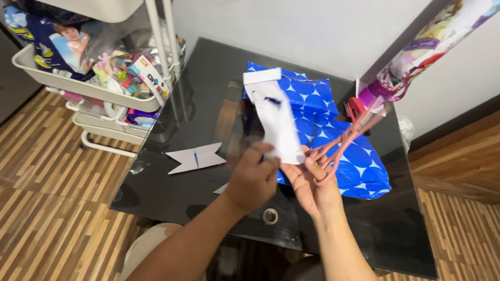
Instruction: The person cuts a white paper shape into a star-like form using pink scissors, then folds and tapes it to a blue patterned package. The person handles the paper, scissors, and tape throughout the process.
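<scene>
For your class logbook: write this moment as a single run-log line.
left hand: pinches white paper strip | right hand: holds pink scissors, also touches strip | behind: blue patterned gift wrap on black glass table

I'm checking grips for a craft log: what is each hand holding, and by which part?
The left hand pinches the bottom edge of a white paper strip. The right hand holds pink scissors by the handle loops.

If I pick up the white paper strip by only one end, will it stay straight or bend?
The white paper strip, pinched at its lower end by the left hand, already curves, so it is probably floppy. It looks thin, likely light and easy to tear. The right hand holds pink scissors.
</scene>
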